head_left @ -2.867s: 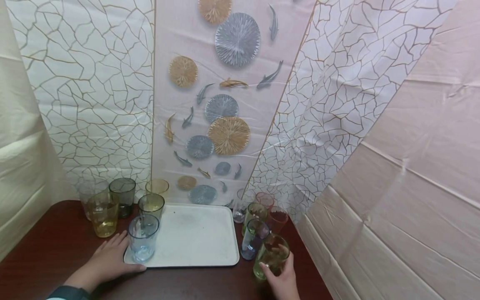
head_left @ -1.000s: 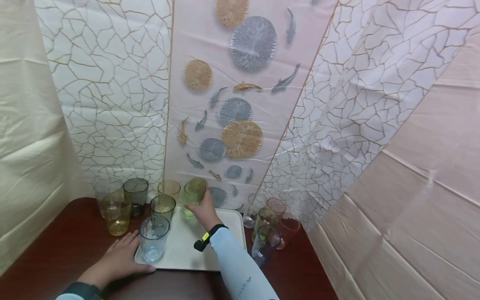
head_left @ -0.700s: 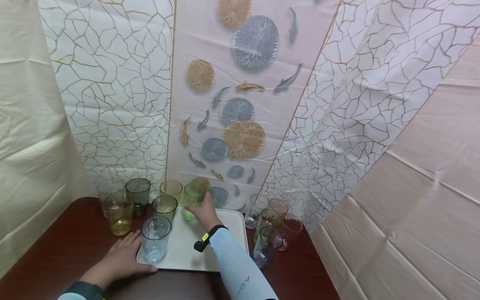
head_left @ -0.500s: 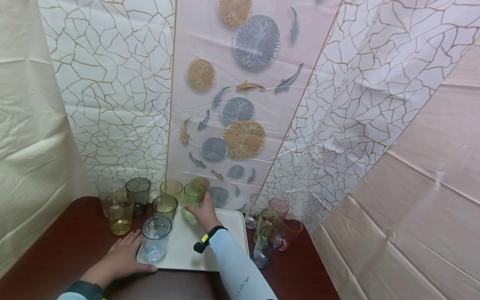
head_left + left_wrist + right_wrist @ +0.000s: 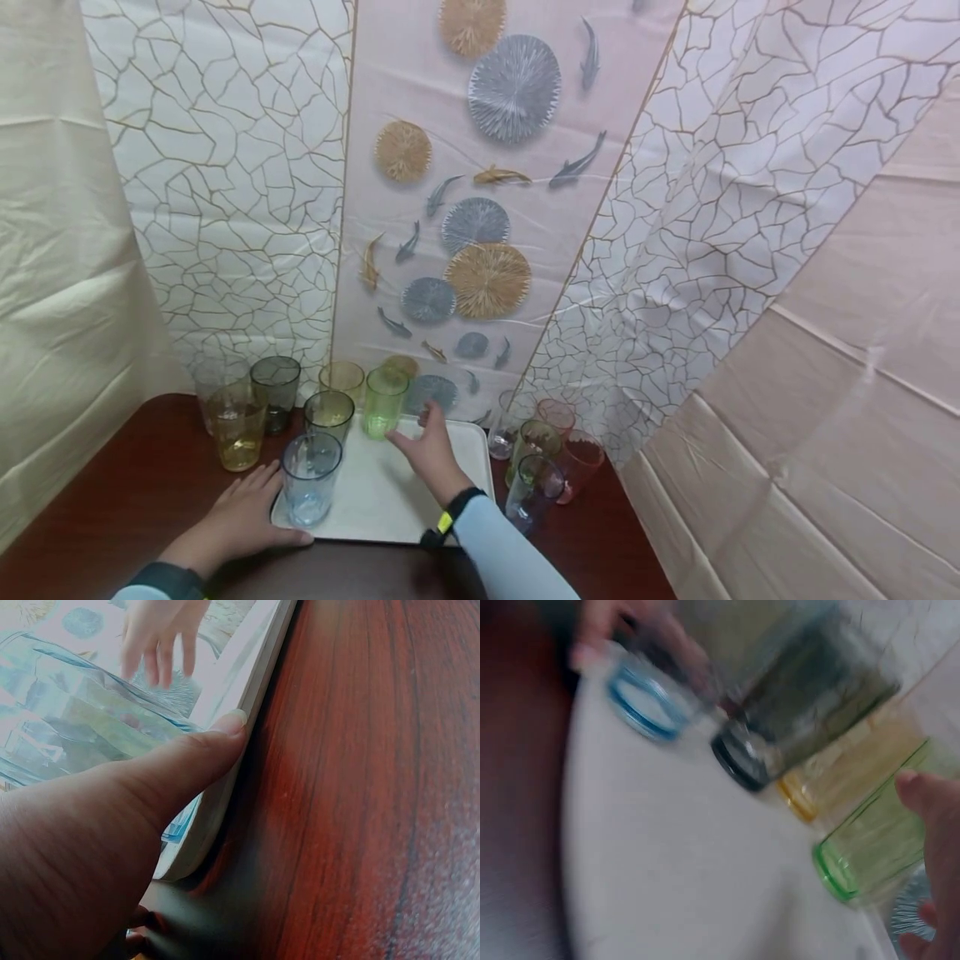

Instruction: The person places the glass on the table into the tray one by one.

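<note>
beside the green tumbler (image 5: 385, 406), my right hand (image 5: 433, 452) has fingers apart; my left hand (image 5: 236, 518), likewise, touches the white tray (image 5: 386, 492).

No text is legible; no numbers either.

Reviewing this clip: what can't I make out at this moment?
- Head view: the rear red glass's base, behind the olive glass and front red glass.
- Left wrist view: part of the blue glass, cut off by the left edge.
- Right wrist view: much of the right hand, cut off by the right edge; the dark glass's rim, blurred.
</note>
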`<action>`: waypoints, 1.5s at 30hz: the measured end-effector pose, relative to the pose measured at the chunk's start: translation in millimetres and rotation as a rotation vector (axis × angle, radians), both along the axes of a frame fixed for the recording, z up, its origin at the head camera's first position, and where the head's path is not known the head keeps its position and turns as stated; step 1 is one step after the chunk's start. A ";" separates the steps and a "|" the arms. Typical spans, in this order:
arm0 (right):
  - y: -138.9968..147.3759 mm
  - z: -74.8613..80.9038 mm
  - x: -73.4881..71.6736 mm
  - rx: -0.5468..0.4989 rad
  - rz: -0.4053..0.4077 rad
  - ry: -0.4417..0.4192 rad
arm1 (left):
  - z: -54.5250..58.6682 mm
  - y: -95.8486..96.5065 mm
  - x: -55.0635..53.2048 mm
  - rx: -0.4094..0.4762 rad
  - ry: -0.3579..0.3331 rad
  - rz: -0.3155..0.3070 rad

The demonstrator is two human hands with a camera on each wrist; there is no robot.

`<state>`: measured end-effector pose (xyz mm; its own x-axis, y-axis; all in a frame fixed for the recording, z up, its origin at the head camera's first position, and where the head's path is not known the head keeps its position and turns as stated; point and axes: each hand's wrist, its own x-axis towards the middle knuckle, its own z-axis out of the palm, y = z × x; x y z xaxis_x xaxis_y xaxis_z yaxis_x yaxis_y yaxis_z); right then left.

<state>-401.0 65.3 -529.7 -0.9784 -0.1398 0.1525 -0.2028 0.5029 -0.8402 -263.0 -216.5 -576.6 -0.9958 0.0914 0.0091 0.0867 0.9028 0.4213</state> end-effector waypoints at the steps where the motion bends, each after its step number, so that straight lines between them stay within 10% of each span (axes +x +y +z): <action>1: 8.9 1.0 9.2 -0.001 0.001 -0.003 | -0.2 0.2 0.4 -0.003 0.000 0.000; 11: 114.0 13.1 108.5 -0.065 0.111 0.052 | -2.0 -0.6 -1.8 -0.007 0.006 -0.007; 17: 158.1 8.5 142.9 -0.091 -0.008 0.140 | -5.3 -1.5 -4.5 -0.006 0.009 0.002; 26: 214.8 -9.5 127.1 -0.021 -0.473 0.254 | -0.1 1.0 -3.8 0.012 -0.024 0.005; 34: 214.3 -22.9 99.0 -0.097 -0.438 0.113 | 2.1 0.5 -3.2 0.014 -0.029 0.002; 45: 204.5 -34.8 93.2 -0.098 -0.468 0.159 | 1.5 0.5 -1.3 0.033 -0.027 -0.007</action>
<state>-307.8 269.7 -564.5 -0.8964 0.3309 0.2950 -0.1036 0.4906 -0.8652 -264.3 -216.0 -575.1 -0.9950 0.0985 -0.0150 0.0811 0.8878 0.4530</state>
